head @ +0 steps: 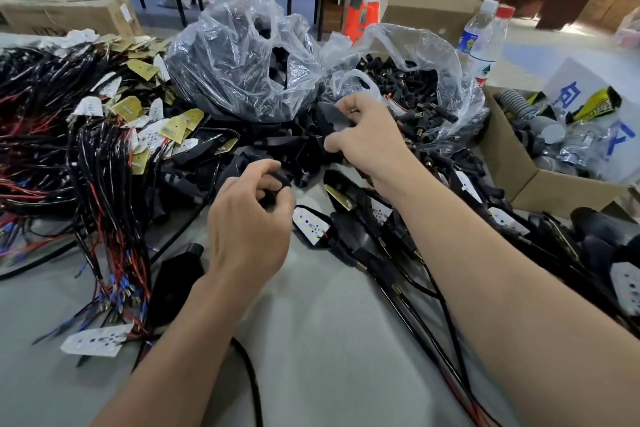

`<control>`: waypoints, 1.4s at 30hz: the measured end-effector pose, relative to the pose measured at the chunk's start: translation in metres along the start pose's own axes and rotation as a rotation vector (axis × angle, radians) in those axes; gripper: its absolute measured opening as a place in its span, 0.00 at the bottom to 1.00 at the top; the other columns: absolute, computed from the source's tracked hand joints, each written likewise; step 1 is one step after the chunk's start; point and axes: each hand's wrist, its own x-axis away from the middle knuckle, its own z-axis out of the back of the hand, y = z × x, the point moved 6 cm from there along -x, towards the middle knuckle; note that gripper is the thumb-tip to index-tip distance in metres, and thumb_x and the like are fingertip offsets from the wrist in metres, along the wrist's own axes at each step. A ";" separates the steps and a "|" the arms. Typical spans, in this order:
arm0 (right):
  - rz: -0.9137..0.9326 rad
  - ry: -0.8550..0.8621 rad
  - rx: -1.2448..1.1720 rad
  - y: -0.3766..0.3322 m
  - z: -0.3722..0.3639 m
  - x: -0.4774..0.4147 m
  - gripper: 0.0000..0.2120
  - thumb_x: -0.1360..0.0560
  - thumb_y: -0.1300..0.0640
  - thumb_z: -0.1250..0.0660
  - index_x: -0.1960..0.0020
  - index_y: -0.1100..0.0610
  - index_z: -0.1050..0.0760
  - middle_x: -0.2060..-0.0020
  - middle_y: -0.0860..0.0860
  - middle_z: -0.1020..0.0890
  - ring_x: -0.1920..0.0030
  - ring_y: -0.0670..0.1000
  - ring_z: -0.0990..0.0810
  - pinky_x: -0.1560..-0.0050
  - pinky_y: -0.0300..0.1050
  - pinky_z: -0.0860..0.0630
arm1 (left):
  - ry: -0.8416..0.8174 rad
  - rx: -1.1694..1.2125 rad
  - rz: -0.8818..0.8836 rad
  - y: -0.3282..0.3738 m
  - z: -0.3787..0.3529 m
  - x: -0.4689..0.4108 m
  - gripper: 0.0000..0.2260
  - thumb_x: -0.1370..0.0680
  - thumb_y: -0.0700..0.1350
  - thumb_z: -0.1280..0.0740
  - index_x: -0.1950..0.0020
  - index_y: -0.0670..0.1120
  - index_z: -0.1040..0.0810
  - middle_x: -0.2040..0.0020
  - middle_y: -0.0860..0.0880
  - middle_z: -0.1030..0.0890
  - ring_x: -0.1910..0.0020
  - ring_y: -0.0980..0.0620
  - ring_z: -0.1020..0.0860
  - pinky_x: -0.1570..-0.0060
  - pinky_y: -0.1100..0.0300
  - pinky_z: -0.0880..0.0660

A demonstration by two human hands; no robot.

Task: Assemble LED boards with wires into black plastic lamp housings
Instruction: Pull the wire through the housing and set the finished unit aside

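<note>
My left hand [247, 218] is curled around a small black plastic part [277, 184] with a black cable trailing toward me. Further back, my right hand [363, 135] grips a black lamp housing [330, 116] at the edge of the loose housing pile [287, 146]. Wired LED boards [138, 107], white and gold, lie heaped at the left with red and black wires [104, 204]. One white LED board [311, 224] sits in a housing just right of my left hand.
Two clear plastic bags hold black housings [242, 55] and small black connectors [408, 87]. Assembled lamps [502, 222] lie at the right. A cardboard box [540, 166] with scraps and a water bottle [479, 42] stand at the far right. A grey tabletop [329, 340] spreads between my arms.
</note>
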 end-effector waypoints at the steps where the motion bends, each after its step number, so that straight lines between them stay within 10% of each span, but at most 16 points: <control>1: -0.009 -0.019 -0.036 -0.003 -0.001 0.001 0.18 0.34 0.68 0.27 0.52 0.48 0.24 0.52 0.55 0.15 0.62 0.48 0.23 0.62 0.44 0.25 | -0.013 0.026 0.021 -0.001 0.000 0.000 0.14 0.23 0.48 0.30 0.38 0.56 0.21 0.55 0.62 0.18 0.53 0.57 0.23 0.49 0.67 0.29; 5: 0.132 -0.082 0.042 -0.021 -0.003 0.003 0.17 0.36 0.63 0.25 0.51 0.48 0.20 0.64 0.44 0.17 0.68 0.44 0.23 0.64 0.38 0.27 | -0.067 0.115 0.079 -0.005 -0.003 -0.001 0.17 0.26 0.54 0.32 0.37 0.60 0.21 0.52 0.62 0.17 0.52 0.59 0.21 0.49 0.69 0.27; 10: -0.031 -0.175 0.913 0.006 -0.004 -0.005 0.11 0.25 0.53 0.31 0.50 0.61 0.24 0.54 0.56 0.21 0.55 0.58 0.22 0.57 0.44 0.29 | -0.211 -0.007 0.131 -0.020 -0.018 0.002 0.19 0.24 0.50 0.31 0.33 0.60 0.24 0.46 0.60 0.18 0.46 0.61 0.23 0.42 0.58 0.26; 15: -0.254 -0.291 0.992 0.037 0.016 0.007 0.15 0.22 0.51 0.32 0.63 0.59 0.29 0.62 0.55 0.23 0.65 0.55 0.25 0.65 0.44 0.31 | -0.480 0.045 0.132 -0.022 -0.043 0.013 0.25 0.24 0.53 0.33 0.27 0.64 0.30 0.35 0.63 0.22 0.48 0.64 0.22 0.48 0.69 0.30; 18: -0.235 -0.308 1.034 0.032 0.016 0.009 0.13 0.22 0.53 0.33 0.62 0.57 0.28 0.59 0.55 0.23 0.60 0.57 0.22 0.59 0.46 0.29 | -0.584 -0.015 0.042 -0.010 -0.057 0.024 0.32 0.25 0.55 0.32 0.22 0.63 0.37 0.27 0.61 0.27 0.33 0.62 0.28 0.37 0.66 0.35; 24: -0.057 -0.061 0.964 0.017 0.006 -0.017 0.10 0.23 0.55 0.33 0.45 0.58 0.20 0.47 0.59 0.19 0.46 0.62 0.19 0.53 0.47 0.29 | -0.643 -0.027 -0.088 0.009 -0.068 0.038 0.38 0.29 0.59 0.32 0.19 0.60 0.39 0.21 0.62 0.37 0.24 0.65 0.43 0.35 0.79 0.53; 28: -0.001 0.021 1.018 0.031 -0.014 -0.025 0.13 0.24 0.53 0.29 0.41 0.56 0.24 0.44 0.58 0.17 0.42 0.62 0.18 0.52 0.49 0.31 | -0.549 0.006 -0.031 0.004 -0.057 0.026 0.33 0.27 0.58 0.33 0.22 0.60 0.34 0.25 0.61 0.30 0.27 0.63 0.35 0.30 0.66 0.38; 35: 0.071 0.068 0.771 0.023 -0.002 -0.038 0.06 0.26 0.63 0.32 0.52 0.53 0.22 0.57 0.53 0.17 0.53 0.58 0.20 0.57 0.44 0.31 | -0.409 0.073 0.083 -0.009 -0.041 0.014 0.26 0.26 0.59 0.36 0.27 0.61 0.29 0.39 0.65 0.22 0.37 0.64 0.27 0.33 0.54 0.28; 42: 0.016 0.110 -0.021 -0.019 0.038 -0.010 0.05 0.36 0.60 0.25 0.64 0.52 0.18 0.67 0.48 0.16 0.64 0.51 0.18 0.61 0.47 0.21 | -0.277 0.490 0.302 -0.012 -0.036 0.005 0.17 0.22 0.53 0.32 0.34 0.53 0.20 0.50 0.57 0.13 0.50 0.57 0.15 0.49 0.58 0.20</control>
